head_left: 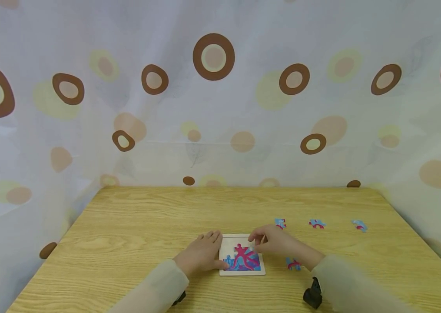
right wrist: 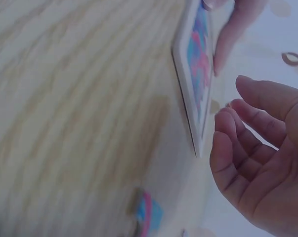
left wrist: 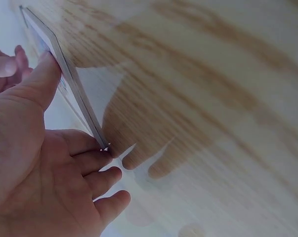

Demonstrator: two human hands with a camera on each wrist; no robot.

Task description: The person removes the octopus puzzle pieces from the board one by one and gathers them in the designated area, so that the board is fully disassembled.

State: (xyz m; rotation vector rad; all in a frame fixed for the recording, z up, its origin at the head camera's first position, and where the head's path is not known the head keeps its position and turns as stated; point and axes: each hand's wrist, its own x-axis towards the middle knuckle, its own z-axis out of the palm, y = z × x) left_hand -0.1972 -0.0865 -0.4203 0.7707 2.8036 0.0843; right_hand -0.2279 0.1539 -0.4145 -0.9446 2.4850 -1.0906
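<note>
Pink, blue and purple joined puzzle pieces (head_left: 245, 261) fill the lower part of the white puzzle tray (head_left: 243, 273), which lies flat on the surface (head_left: 146, 226) at the lower centre of the frame; its upper part shows bare. My left hand (head_left: 202, 254) rests at the tray's left side, fingers extended along the edge and thumb over the lower-left corner, touching rather than clasping. My right hand (head_left: 273, 240) is by the tray's upper right, fingers loosely bent, and I see nothing between thumb and fingertips. Three loose pieces (head_left: 316, 224) lie in a row right of centre, and another piece (head_left: 293, 264) sits below my right forearm.

To do this well, I'd keep light thumb pressure so the tray can't slide, turn each piece until its colours match its neighbours, lower its tabs straight down, and press flat without forcing.
</note>
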